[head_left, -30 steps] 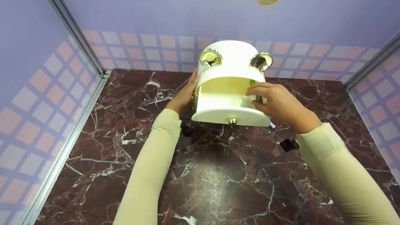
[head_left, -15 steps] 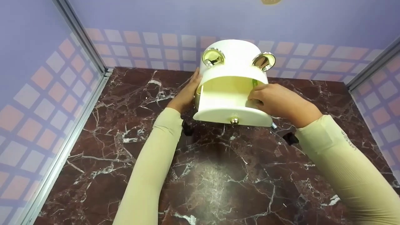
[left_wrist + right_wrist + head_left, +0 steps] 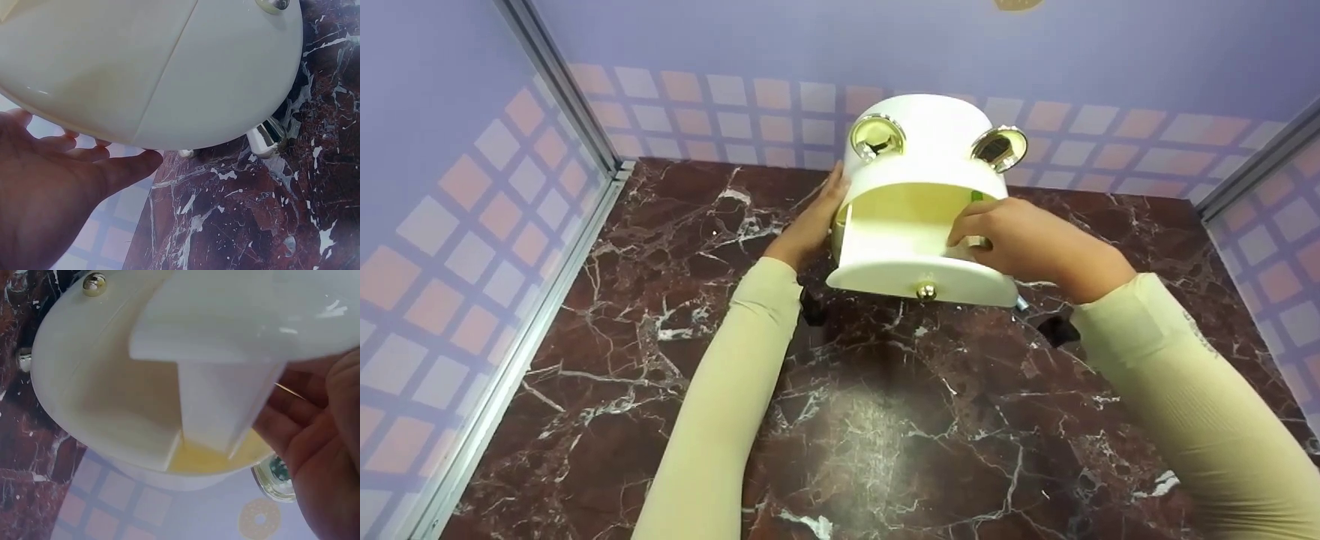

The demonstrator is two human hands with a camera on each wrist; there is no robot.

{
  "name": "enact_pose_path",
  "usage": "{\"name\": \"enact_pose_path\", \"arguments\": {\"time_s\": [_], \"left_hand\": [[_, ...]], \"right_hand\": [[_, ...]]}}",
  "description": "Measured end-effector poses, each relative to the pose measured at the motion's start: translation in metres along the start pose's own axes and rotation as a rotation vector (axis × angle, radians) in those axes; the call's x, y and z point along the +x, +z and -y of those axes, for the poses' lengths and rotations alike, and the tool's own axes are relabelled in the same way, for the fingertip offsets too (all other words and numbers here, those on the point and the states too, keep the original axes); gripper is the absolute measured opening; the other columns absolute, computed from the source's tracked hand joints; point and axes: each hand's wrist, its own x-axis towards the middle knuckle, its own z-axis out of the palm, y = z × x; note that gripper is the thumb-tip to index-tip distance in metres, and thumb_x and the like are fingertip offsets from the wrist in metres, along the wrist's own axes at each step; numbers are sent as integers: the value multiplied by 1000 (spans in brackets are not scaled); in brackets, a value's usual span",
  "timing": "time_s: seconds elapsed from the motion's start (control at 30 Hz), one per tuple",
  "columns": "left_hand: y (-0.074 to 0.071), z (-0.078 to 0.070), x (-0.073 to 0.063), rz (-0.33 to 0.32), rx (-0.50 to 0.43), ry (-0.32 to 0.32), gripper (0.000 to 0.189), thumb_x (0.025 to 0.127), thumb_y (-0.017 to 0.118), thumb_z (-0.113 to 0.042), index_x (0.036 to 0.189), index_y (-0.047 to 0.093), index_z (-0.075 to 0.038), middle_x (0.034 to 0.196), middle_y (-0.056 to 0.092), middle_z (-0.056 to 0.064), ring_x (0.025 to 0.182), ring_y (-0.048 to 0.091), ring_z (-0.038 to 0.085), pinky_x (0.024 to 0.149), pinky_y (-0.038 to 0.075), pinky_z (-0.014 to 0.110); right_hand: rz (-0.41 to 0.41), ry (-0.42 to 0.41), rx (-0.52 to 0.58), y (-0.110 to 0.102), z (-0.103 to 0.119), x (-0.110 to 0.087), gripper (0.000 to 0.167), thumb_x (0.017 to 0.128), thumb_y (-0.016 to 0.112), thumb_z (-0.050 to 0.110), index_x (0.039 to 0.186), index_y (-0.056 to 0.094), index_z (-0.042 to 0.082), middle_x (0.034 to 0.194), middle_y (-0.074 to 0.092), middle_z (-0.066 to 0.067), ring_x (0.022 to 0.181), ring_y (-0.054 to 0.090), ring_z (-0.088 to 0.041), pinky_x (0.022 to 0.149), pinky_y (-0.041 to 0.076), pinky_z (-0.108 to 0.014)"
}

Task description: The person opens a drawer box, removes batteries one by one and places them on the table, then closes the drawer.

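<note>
A cream-white storage box (image 3: pixel 919 142) with two shiny gold round ornaments stands tilted back on the table. Its half-round drawer (image 3: pixel 885 279), with a gold knob (image 3: pixel 926 292), is pulled out. Against the box's left side rests my left hand (image 3: pixel 814 217); in the left wrist view its thumb (image 3: pixel 129 170) lies extended near the rounded lower edge. My right hand (image 3: pixel 1020 240) reaches in at the drawer's right side, fingers bent, beside the side wall (image 3: pixel 230 405) in the right wrist view. Just above these fingers a small green thing (image 3: pixel 977 196) shows; whether they hold it is hidden.
The table is dark red marble (image 3: pixel 840 420) with white veins. Purple panels with pink and white squares (image 3: pixel 727 124) rise behind and at both sides. A silver foot (image 3: pixel 264 138) of the box shows beneath it.
My right hand has bent its fingers more and sunk slightly lower at the drawer's right side, covering more of the green thing. The left hand and box stay about where they were.
</note>
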Motion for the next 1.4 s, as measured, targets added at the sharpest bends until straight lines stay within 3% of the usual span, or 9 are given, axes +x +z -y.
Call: {"name": "enact_pose_path", "arguments": {"time_s": [0.27,0.4,0.6,0.77,0.93,1.1,1.27,1.4], "left_hand": [[0,1,1,3,-9,-15,66,99,25,-60,155,-5,-40,164,-10,-9,152,-6,20,122,5,54],[0,2,-1,15,-59,-27,66,100,27,-58,155,-6,-39,164,-12,-9,152,-5,22,120,13,56],[0,1,0,21,-30,-25,64,101,24,-56,155,-7,-39,164,-12,-8,152,-7,21,121,7,55],[1,-10,-8,38,-71,-43,64,103,25,-50,155,-7,-35,164,-13,-3,152,-2,28,119,15,58],[2,-24,-20,41,-40,-42,63,104,24,-45,156,-7,-30,164,-11,-2,152,-7,24,122,6,53],[4,-26,-21,49,-49,-46,64,103,24,-48,156,-8,-31,164,-13,-2,152,-6,26,121,9,56],[3,-23,-20,49,-84,-55,64,103,24,-48,156,-8,-32,164,-13,-1,152,-2,29,119,16,57],[3,-10,-10,33,-108,-30,65,102,25,-51,156,-7,-33,164,-12,-3,152,-1,26,121,16,54]], "right_hand": [[157,63,-68,-9,3,-1,17,87,68,11,103,73,7,102,69,-9,85,65,-24,79,55,-39],[199,82,-81,-11,6,1,14,86,67,9,99,73,10,99,68,-8,86,64,-23,78,53,-38],[259,114,-116,-15,8,5,19,80,63,-2,91,68,13,92,63,-6,78,57,-21,72,49,-38],[281,132,-124,-15,8,10,16,80,63,-1,90,66,12,90,61,-6,75,55,-22,72,49,-38],[280,124,-133,-13,8,11,20,75,66,0,90,65,13,89,60,-6,74,55,-22,72,49,-39],[257,107,-100,-12,7,9,21,72,68,1,89,66,14,90,60,-4,77,56,-21,73,50,-37],[184,95,-70,-8,5,9,5,84,70,13,88,67,14,90,61,-3,79,58,-21,75,52,-38],[119,83,-79,-3,2,7,9,91,67,24,90,68,15,91,62,-3,78,59,-21,75,52,-39]]}}
